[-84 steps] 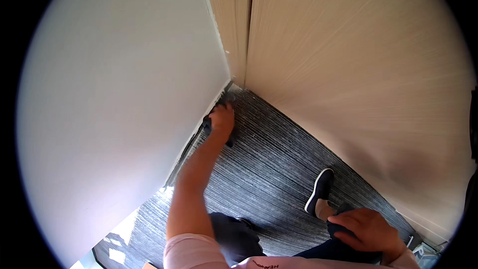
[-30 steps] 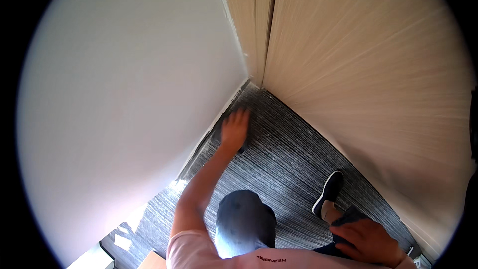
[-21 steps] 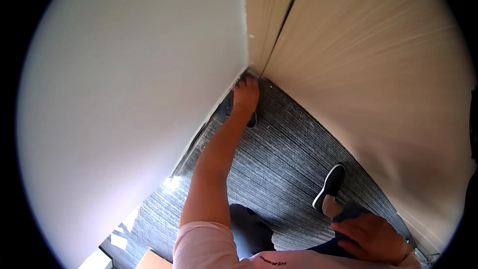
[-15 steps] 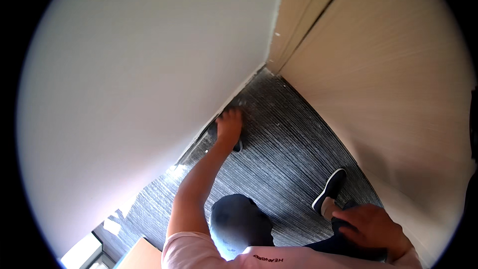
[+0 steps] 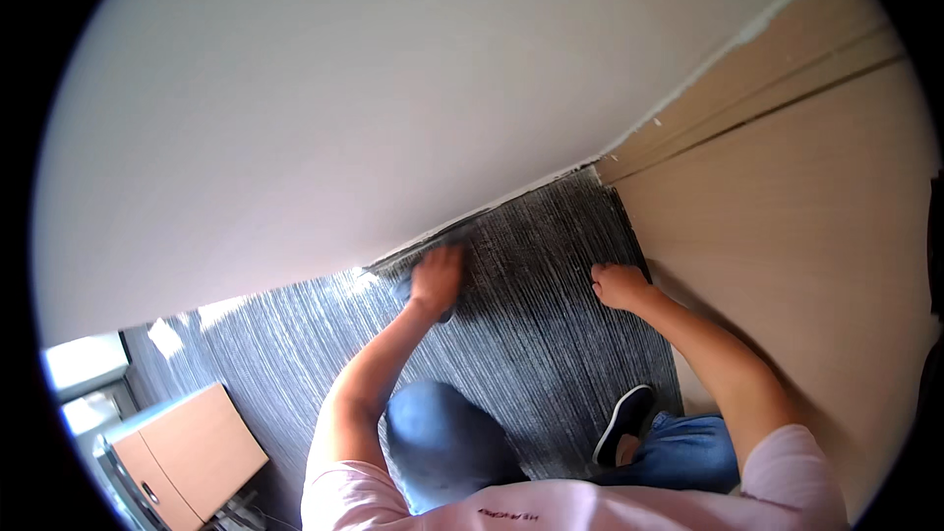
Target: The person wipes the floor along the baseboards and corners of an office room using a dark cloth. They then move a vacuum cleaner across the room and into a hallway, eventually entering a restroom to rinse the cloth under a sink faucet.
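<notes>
My left hand (image 5: pixel 438 278) reaches down to the grey striped carpet (image 5: pixel 536 364), close to the foot of the white wall (image 5: pixel 265 128). Under its palm is a dark thing, mostly covered, showing on both sides of the wrist; its kind I cannot make out. The fingers are blurred and closed over it. Farther right, my right hand (image 5: pixel 619 286) is a fist low over the carpet, beside the wood-coloured panel (image 5: pixel 777 236). Nothing shows in that fist. A pale strip runs along the wall's lower edge, close to the left hand.
My left knee (image 5: pixel 442 438) is bent between my arms, and my right shoe (image 5: pixel 624 423) stands on the carpet. Wall and panel meet in a corner ahead. A light wood cabinet (image 5: pixel 187 447) stands at the lower left. Bright light patches (image 5: pixel 165 337) lie near the wall.
The view has turned. My right hand has come forward from beside my right leg and closed into a fist. My left hand has shifted along the wall, the dark thing moving with it.
</notes>
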The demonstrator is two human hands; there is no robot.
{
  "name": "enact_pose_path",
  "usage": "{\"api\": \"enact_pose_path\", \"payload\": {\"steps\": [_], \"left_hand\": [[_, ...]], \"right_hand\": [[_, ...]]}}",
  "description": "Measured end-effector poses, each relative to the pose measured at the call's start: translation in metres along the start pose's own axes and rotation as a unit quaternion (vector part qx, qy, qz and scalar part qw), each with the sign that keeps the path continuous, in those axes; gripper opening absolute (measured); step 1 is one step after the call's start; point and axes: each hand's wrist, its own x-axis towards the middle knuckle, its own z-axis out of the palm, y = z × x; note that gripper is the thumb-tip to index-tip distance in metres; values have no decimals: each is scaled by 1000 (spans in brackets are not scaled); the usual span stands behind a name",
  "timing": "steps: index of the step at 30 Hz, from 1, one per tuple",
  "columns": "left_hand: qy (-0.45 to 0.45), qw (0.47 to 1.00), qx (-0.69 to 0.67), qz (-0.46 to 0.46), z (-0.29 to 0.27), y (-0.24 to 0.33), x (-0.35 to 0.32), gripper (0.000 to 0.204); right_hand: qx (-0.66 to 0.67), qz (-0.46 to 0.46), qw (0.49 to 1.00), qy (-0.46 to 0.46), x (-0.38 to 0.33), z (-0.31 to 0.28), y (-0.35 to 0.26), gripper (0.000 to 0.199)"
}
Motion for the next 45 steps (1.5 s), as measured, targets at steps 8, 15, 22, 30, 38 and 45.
{"api": "enact_pose_path", "payload": {"steps": [8,15,22,30,38,45], "left_hand": [[85,960,134,230,30,97,104,39],[13,995,92,39,31,51,49,47],[9,985,50,-165,28,42,13,46],[28,958,-166,-230,-14,64,-48,42],[-87,903,-198,-371,31,-95,-241,42],[125,776,-27,-618,146,-158,-297,69]], "right_hand": [[-54,8,992,-115,50,24,31,50],[-54,56,989,-129,51,24,41,58],[-21,77,981,-177,53,15,20,62],[-27,39,990,-130,65,27,33,54],[221,-134,965,-50,124,-1,-90,92],[192,142,950,200,176,36,-270,108]]}}
